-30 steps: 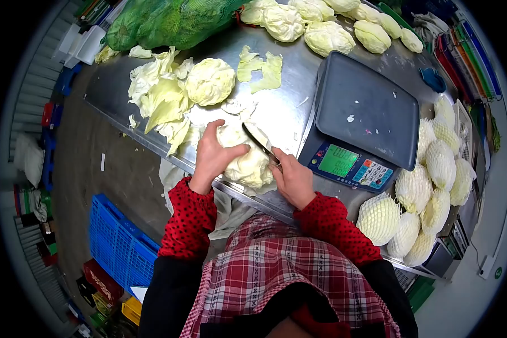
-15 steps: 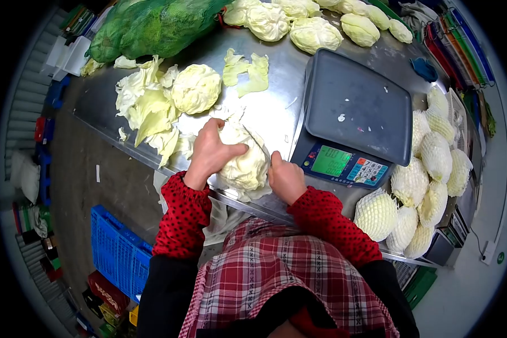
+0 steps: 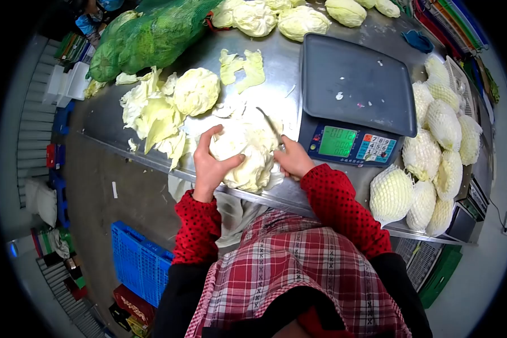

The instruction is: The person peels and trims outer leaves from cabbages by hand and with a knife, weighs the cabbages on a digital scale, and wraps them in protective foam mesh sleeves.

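A pale cabbage [image 3: 245, 155] rests near the table's front edge. My left hand [image 3: 212, 163] grips its left side, with the thumb across the leaves and the fingers spread around it. At its right side, my right hand [image 3: 293, 158] is closed on the handle of a knife [image 3: 269, 123], whose blade points up and left beside the cabbage. Another peeled cabbage [image 3: 196, 91] sits behind my left hand, touching a pile of loose leaves [image 3: 155, 117]. More leaf pieces [image 3: 243, 69] lie farther back.
A digital scale [image 3: 357, 87] stands to the right. Beyond it are several net-wrapped cabbages [image 3: 444, 125]. Several bare cabbages [image 3: 304, 22] and a green mesh sack [image 3: 152, 39] lie at the back. A blue plastic pallet [image 3: 141, 263] stands on the floor at left. Part of a person [image 3: 87, 23] shows at top left.
The knife has swung out from against the cabbage, and its blade now shows upright to the right. The view has shifted, and part of a person has appeared at top left.
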`<state>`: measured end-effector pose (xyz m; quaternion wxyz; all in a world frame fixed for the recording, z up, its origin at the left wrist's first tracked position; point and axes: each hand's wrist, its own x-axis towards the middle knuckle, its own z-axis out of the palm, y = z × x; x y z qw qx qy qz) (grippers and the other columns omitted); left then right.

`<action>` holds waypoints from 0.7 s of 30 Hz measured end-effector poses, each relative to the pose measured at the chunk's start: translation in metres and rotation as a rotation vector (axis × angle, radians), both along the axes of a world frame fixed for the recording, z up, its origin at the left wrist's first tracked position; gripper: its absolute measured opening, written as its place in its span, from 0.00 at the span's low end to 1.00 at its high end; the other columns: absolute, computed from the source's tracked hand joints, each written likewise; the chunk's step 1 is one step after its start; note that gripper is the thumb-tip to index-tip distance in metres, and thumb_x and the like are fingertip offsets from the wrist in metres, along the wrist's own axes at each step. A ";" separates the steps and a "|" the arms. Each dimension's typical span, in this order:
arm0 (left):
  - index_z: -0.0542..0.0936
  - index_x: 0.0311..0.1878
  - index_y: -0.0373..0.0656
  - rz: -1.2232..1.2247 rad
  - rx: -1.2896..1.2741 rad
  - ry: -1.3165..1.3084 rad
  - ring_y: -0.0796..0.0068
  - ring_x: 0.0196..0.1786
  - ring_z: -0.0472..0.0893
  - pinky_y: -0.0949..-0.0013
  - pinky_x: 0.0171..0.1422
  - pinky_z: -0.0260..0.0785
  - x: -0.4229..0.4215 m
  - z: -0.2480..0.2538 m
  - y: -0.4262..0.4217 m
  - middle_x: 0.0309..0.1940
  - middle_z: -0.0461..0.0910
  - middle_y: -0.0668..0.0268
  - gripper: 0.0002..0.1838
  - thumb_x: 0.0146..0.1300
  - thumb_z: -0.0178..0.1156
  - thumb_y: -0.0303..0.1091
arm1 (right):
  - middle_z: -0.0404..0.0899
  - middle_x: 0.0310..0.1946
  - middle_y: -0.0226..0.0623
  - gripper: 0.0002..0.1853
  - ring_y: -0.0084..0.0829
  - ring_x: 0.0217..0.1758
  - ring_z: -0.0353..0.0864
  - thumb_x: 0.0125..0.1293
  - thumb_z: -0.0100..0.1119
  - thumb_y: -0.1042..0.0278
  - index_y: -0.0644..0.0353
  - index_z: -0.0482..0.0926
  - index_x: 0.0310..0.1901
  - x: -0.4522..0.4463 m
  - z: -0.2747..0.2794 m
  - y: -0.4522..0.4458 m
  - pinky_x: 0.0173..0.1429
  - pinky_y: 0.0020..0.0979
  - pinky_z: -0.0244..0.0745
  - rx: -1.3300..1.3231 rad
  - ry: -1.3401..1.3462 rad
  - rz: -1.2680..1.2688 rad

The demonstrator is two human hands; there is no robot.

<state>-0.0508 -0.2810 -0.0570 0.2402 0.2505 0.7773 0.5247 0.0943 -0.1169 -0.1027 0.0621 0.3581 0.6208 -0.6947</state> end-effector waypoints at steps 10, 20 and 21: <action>0.65 0.55 0.42 0.036 0.360 0.086 0.59 0.68 0.65 0.59 0.72 0.57 0.017 -0.060 -0.043 0.66 0.63 0.53 0.35 0.42 0.72 0.26 | 0.82 0.32 0.53 0.17 0.51 0.38 0.82 0.58 0.62 0.57 0.62 0.83 0.43 -0.082 -0.033 0.039 0.45 0.43 0.76 0.770 0.053 -0.073; 0.71 0.49 0.40 -0.006 0.251 0.085 0.58 0.69 0.65 0.60 0.71 0.59 0.002 -0.046 -0.043 0.68 0.63 0.51 0.29 0.44 0.75 0.31 | 0.80 0.38 0.56 0.31 0.54 0.43 0.81 0.58 0.64 0.43 0.60 0.78 0.54 -0.088 0.006 0.039 0.48 0.46 0.76 0.914 0.178 0.113; 0.71 0.49 0.40 0.007 0.267 0.081 0.58 0.69 0.65 0.60 0.71 0.59 -0.005 -0.051 -0.033 0.68 0.63 0.51 0.29 0.44 0.75 0.31 | 0.79 0.38 0.56 0.34 0.54 0.43 0.81 0.58 0.63 0.40 0.59 0.76 0.58 -0.073 0.005 0.028 0.48 0.45 0.76 0.899 0.183 0.233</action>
